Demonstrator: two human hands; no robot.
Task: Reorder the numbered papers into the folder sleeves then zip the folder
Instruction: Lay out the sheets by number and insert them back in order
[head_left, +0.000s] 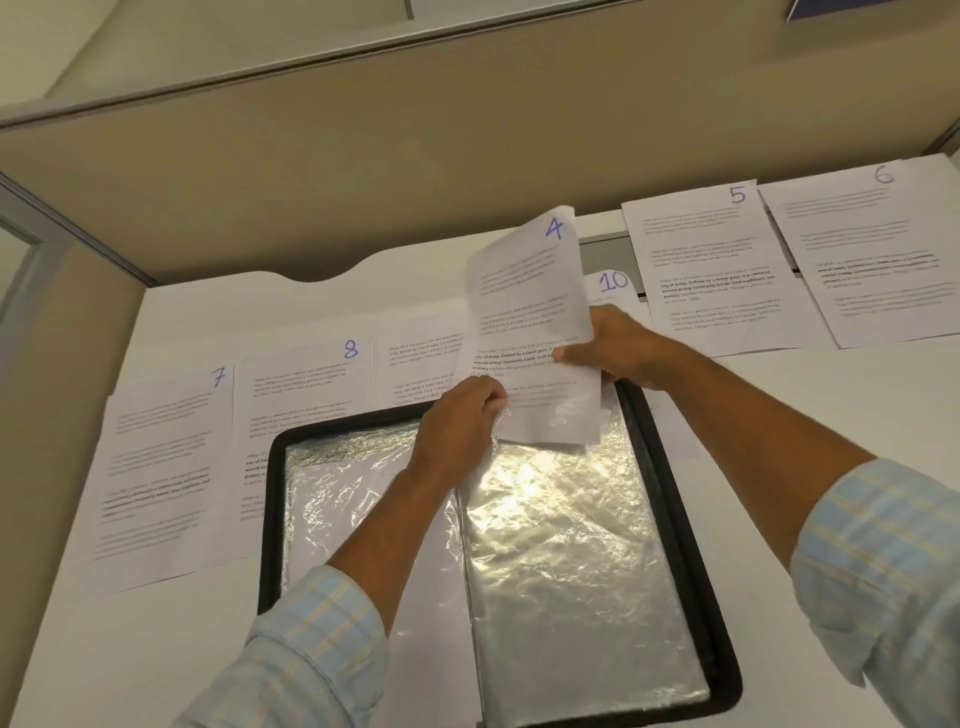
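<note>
Paper 4 (524, 291) upright at the open black folder (670, 467)'s far edge, lower end at a clear sleeve (561, 545)'s mouth, pinched in the curled left hand (457, 421), clamped by the right hand (613, 348), with paper 8 (301, 384) and paper 5 (711, 270) beyond on the desk (831, 405).

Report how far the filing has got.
Done, apparently: sheets 1 to 3 are off the table. In hand: right hand feeds sheet 4 into the sleeve the left hand holds open. Left: sheet 5, sheet 6, sheet 7, sheet 8, sheet 10; folder unzipped.
</note>
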